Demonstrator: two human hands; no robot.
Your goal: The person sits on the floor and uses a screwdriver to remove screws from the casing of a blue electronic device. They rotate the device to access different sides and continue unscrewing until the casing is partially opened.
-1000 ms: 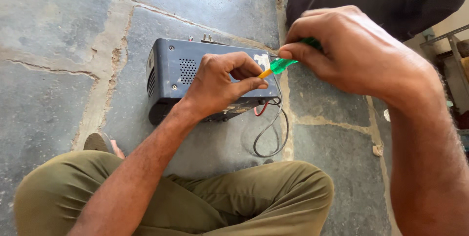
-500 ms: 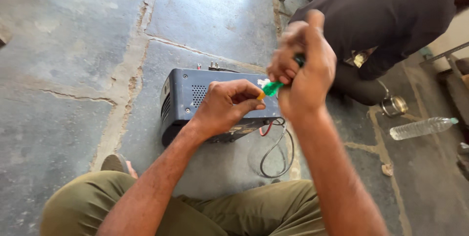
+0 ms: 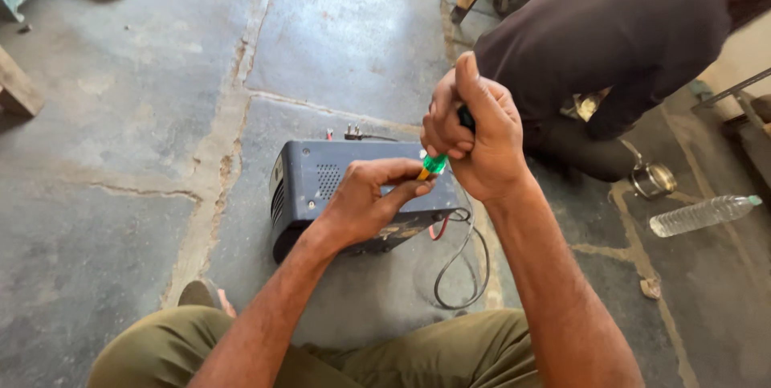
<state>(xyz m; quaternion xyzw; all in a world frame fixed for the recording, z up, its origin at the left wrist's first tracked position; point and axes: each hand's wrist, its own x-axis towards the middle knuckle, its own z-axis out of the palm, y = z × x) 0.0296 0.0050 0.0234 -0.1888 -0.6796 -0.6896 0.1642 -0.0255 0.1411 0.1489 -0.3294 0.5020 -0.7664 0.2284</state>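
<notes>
Green-handled screwdriver (image 3: pixel 438 161): fisted in right hand (image 3: pixel 474 143), tip down onto box top. Grey metal box (image 3: pixel 353 195): on stone floor (image 3: pixel 120 139), before crossed legs. Left hand (image 3: pixel 369 203): resting on box, fingertips pinched by the tip. Cable (image 3: pixel 462 263): looped at box's right end. Plastic bottle (image 3: pixel 703 215): lying well right.

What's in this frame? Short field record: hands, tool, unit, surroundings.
right hand: fist around green-handled screwdriver, tip down toward the unit
left hand: rests on top of grey metal box unit, fingertips at the screwdriver tip
cables: black and red, looping from the unit's right end
floor: stone slabs
nearby: crouching person, clear plastic bottle
</notes>
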